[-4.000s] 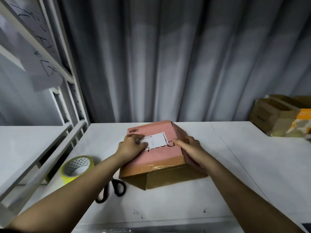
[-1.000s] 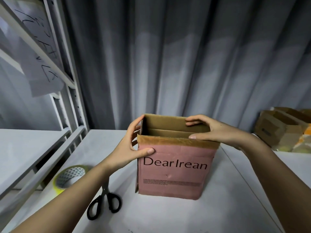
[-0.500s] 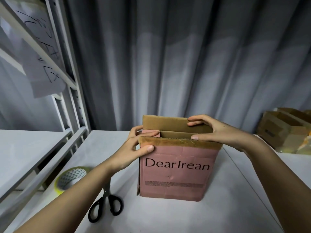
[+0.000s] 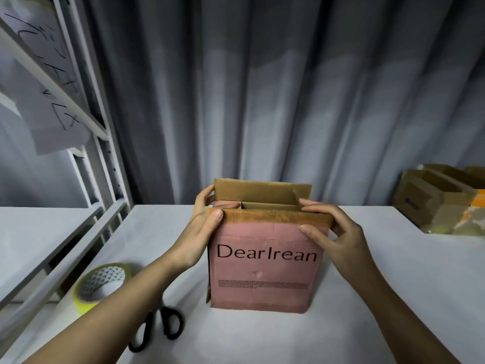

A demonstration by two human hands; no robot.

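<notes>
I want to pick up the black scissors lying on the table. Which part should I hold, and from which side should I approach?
Grip the scissors by the two black handle loops, coming down from above on the near side. They lie flat on the table with the loops toward you. The blades point away and are hidden under the left forearm.

One pink box [image 4: 265,269], one tape roll [image 4: 102,287], one scissors [image 4: 157,327]

Bare forearms, the left hand [image 4: 200,233] and right hand [image 4: 341,244] with short-nailed fingers [image 4: 315,207].
</notes>
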